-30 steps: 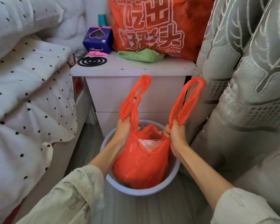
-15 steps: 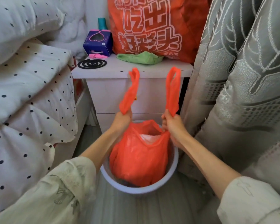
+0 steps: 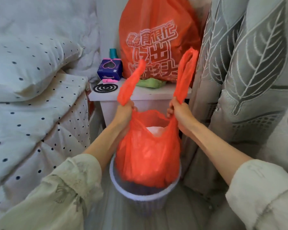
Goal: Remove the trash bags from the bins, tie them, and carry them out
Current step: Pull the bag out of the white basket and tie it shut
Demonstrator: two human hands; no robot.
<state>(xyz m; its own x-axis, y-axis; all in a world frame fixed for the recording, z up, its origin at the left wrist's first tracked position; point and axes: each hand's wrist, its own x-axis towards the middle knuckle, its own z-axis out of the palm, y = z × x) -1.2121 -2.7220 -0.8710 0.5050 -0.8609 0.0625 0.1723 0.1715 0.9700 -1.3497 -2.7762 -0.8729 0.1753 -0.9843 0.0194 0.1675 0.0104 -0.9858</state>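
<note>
An orange trash bag (image 3: 148, 155) hangs mostly above a small white bin (image 3: 145, 196) on the floor, its bottom still inside the rim. My left hand (image 3: 124, 112) grips the bag's left handle, which sticks up above the fist. My right hand (image 3: 179, 110) grips the right handle the same way. The bag's mouth is open between my hands and something white shows inside.
A white nightstand (image 3: 110, 97) stands behind the bin, bearing a large orange printed bag (image 3: 156, 39), a purple box (image 3: 109, 69), a green cloth (image 3: 150, 83) and a black coil (image 3: 105, 87). A dotted duvet (image 3: 32, 122) fills the left; grey curtains (image 3: 248, 72) hang right.
Both hands have lifted the bag higher, so most of it now stands clear of the bin. The view has tilted up.
</note>
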